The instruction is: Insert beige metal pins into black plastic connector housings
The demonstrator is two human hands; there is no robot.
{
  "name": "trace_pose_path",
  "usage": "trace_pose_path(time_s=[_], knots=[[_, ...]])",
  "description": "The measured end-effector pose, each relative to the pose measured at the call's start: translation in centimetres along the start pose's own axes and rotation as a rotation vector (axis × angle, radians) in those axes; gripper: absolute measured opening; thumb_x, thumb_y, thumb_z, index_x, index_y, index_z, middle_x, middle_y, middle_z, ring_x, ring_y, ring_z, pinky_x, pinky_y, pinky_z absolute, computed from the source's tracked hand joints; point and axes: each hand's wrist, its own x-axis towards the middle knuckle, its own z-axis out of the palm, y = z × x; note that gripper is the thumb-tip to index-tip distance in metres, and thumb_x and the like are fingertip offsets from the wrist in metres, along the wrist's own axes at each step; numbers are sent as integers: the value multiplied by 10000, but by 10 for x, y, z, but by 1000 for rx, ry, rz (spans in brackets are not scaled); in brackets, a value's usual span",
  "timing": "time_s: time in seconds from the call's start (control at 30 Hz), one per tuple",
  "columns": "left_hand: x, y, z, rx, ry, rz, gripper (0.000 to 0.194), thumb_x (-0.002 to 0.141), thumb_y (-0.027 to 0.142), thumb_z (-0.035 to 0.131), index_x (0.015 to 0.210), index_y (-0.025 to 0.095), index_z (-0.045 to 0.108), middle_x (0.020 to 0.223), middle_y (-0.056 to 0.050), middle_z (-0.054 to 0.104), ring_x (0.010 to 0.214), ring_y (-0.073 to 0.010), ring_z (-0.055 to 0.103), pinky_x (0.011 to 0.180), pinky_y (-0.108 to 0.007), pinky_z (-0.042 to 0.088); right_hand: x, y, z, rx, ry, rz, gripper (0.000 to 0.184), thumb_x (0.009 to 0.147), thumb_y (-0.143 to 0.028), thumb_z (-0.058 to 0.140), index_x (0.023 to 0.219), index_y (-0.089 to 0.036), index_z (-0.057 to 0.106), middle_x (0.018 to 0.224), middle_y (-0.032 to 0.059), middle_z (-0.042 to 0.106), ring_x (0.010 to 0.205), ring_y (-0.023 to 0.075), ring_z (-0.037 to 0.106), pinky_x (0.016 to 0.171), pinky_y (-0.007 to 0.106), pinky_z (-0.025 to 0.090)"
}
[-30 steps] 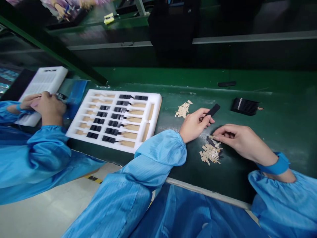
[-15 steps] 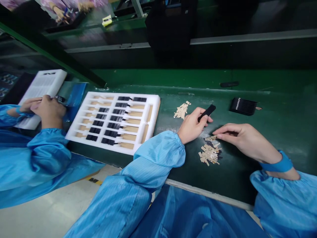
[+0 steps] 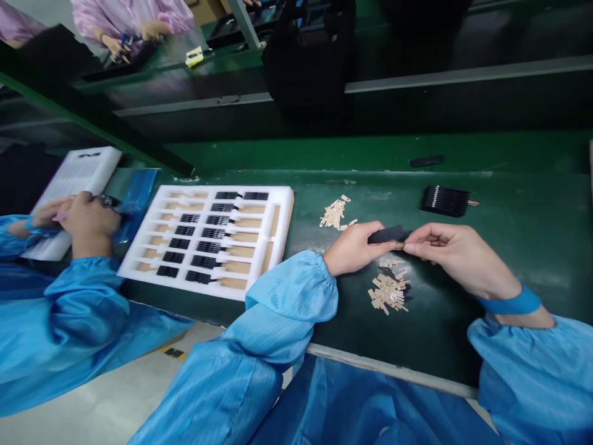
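A flat black strip (image 3: pixel 386 234) is pinched between the thumb and fingers of my left hand (image 3: pixel 353 248). Close against its right end, my right hand (image 3: pixel 451 252) grips a small pale tab (image 3: pixel 399 246) with thumb and fingertips. The tab seems to touch the strip's lower edge, though my fingers partly cover it. Just below both hands lies a loose pile of pale tabs (image 3: pixel 388 293), with some dark pieces among them. A second heap of pale tabs (image 3: pixel 332 214) rests beyond my left hand.
Left of my arm, a white foam tray (image 3: pixel 286 207) holds several black finned pieces. A black ribbed block (image 3: pixel 446 201) and another black strip (image 3: pixel 427 161) lie at the back right. A co-worker's hand (image 3: pixel 90 216) works at far left, near a green post (image 3: pixel 106 127).
My right hand has lifted from the pile with a pale tab, up to the black strip. My left hand has turned the strip flatter and closer to my right hand. The view shifted slightly.
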Motion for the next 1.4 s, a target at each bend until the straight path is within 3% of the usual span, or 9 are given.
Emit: trace_pose_path(time_s=[0.17,0.3,0.43,0.63,0.87,1.1,1.2,1.33,1.4], knots=[[-4,4,-1,-17,-140,-3,315,832,468,725,781,180,609,661,46,538,624,-102,473,574,-228,343,7,10,-5,123,230,-16,392,677,-533,906,820,-188,787,788,55,723,590,110,508,502,232,429],[-7,8,-3,-6,-279,41,298,837,467,720,838,170,701,674,36,586,632,-100,501,592,-220,368,9,12,1,127,228,-32,386,697,-525,897,849,-188,788,833,67,742,611,121,550,525,244,474],[-6,8,1,-69,-126,3,335,854,473,697,752,157,662,636,35,559,614,-98,499,570,-218,367,7,10,10,149,203,-55,424,699,-520,898,941,-191,787,833,62,746,640,135,608,582,261,528],[-6,2,15,-40,256,107,198,907,328,661,1028,196,746,859,-10,732,763,-128,643,745,-237,488,6,13,21,166,179,-66,412,777,-565,837,881,-180,735,744,49,717,643,155,651,633,287,562],[-7,0,16,-27,267,186,170,924,289,641,1021,207,755,879,-9,755,755,-117,666,731,-220,493,1,9,30,118,136,-117,426,825,-599,783,913,-186,723,761,52,717,670,173,668,671,315,588],[-7,-1,19,20,297,156,75,843,227,639,839,199,708,652,38,605,637,-100,568,646,-216,421,-1,11,31,155,96,-94,371,848,-545,784,931,-187,734,813,61,738,678,159,663,667,291,577],[-5,1,12,88,360,81,61,830,234,638,837,206,691,620,44,563,615,-107,547,628,-221,404,0,13,29,192,126,-91,314,858,-492,787,912,-188,729,816,55,733,674,148,649,662,279,560],[-1,-2,-8,366,538,-106,136,880,304,630,782,212,657,668,-2,607,662,-166,597,653,-263,415,3,14,26,223,248,-96,248,852,-429,789,903,-194,729,801,41,718,658,136,626,622,258,527],[1,-4,-15,469,556,-145,179,899,341,634,777,212,647,726,-30,645,726,-201,637,695,-285,442,4,13,26,195,263,-88,235,846,-414,784,888,-190,725,784,44,713,649,139,621,613,262,526]])
